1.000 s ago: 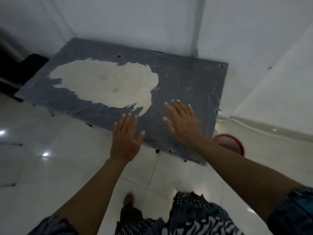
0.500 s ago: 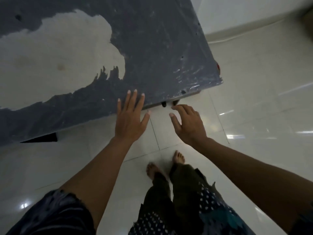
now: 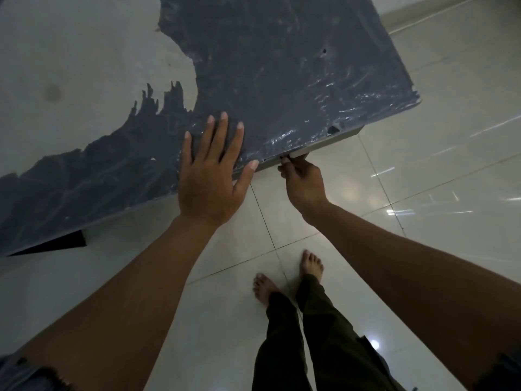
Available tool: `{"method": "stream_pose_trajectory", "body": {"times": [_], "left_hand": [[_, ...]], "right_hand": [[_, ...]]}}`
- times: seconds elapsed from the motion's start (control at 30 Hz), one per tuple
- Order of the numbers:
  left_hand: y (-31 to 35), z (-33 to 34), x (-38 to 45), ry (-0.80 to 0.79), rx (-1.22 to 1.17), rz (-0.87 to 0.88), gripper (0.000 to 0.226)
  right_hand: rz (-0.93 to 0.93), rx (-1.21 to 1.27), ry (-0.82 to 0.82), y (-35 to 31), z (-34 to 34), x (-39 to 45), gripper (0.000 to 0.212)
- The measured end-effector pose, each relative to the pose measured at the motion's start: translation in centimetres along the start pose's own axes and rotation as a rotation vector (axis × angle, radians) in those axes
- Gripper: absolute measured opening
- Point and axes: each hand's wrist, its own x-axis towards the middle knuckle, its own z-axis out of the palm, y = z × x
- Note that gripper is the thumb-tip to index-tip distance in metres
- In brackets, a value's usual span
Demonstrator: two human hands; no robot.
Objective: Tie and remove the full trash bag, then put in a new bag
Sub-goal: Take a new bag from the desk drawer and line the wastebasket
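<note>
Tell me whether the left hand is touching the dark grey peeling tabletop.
Touching. The head view shows the left hand pressed flat, fingers spread, on the dark grey peeling tabletop near its front edge.

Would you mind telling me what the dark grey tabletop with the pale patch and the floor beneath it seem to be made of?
Dark grey tabletop with a pale patch: probably board under a thin glossy film; it wrinkles, glints, and has torn away raggedly, baring a matte pale layer. Glossy pale tiled floor: likely glazed ceramic or polished stone; thin grout lines and sharp light reflections show.
</note>
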Motion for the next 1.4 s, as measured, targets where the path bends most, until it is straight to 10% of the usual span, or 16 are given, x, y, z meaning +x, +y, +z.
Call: {"method": "stream_pose_trajectory", "body": {"times": [0.6, 1.4], "left_hand": [[0.1, 0.2, -0.1, 0.035, -0.007, -0.011, 0.064], [0.3, 0.4, -0.1, 0.065, 0.026, 0.003, 0.063]], "right_hand": [[0.398, 0.685, -0.037, -0.5, -0.8, 0.2, 0.022], [0.322, 0.667, 0.082, 4.5, -1.1, -3.7, 0.013]]}}
